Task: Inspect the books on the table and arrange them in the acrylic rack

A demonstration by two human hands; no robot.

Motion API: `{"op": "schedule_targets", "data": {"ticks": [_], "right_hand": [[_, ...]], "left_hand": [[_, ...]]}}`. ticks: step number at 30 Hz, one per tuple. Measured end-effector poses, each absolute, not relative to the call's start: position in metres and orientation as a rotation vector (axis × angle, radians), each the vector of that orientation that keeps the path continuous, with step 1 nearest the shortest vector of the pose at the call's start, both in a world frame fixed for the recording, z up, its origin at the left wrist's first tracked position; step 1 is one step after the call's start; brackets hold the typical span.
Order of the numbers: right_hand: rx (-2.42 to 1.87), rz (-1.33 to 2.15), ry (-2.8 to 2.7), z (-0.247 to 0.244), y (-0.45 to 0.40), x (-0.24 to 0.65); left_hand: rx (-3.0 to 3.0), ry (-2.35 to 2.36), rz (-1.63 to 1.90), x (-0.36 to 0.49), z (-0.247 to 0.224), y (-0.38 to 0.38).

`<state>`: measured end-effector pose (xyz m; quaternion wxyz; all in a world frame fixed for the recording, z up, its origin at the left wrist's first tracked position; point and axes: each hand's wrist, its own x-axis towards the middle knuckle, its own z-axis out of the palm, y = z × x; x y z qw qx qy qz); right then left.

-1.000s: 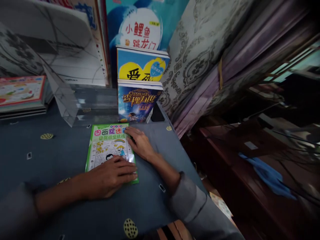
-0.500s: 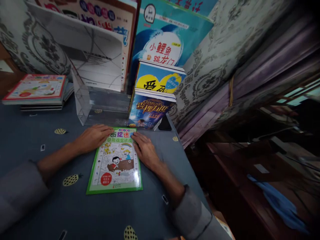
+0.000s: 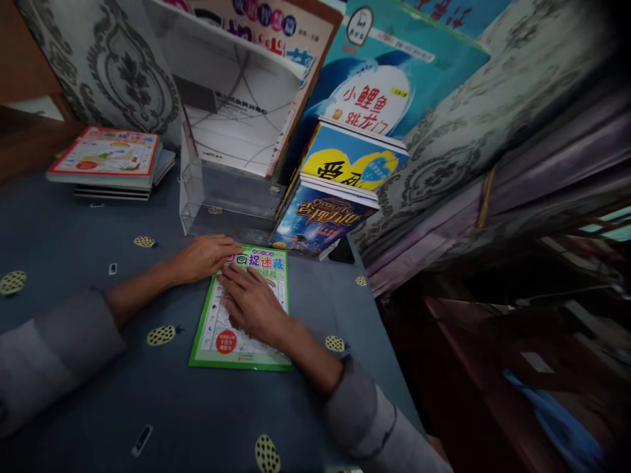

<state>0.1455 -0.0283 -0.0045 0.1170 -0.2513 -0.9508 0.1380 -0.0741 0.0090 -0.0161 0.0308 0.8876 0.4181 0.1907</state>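
Observation:
A thin green-bordered book (image 3: 246, 345) lies face up on the blue table cover (image 3: 197, 420), its cover showing cartoon figures and a red circle. My left hand (image 3: 210, 256) rests at the book's upper left corner, its fingers extended over the edge. Across the middle of the cover lies my right hand (image 3: 254, 302), flat with the fingers stretched out toward the upper left, close to the left fingertips. Part of the cover picture is hidden beneath it. Neither hand grips anything.
Behind the book, a clear acrylic stand (image 3: 227, 197) holds upright books, among them a blue one (image 3: 320, 217). A dark phone (image 3: 342, 251) lies right of it. Stacked books (image 3: 108, 154) sit at the far left. The table's right edge borders a dark area.
My right hand has moved left from the book's right edge onto the middle of its cover. My left hand stays at the upper left corner. The view has shifted, so things appear farther right.

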Motion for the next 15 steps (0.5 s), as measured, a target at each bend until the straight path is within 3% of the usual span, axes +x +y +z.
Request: {"op": "schedule_targets", "data": {"ticks": [15], "right_hand": [[-0.442, 0.316, -2.874, -0.002, -0.092, 0.144]], "left_hand": [[2.78, 1.298, 0.659, -0.071, -0.022, 0.006]]}}
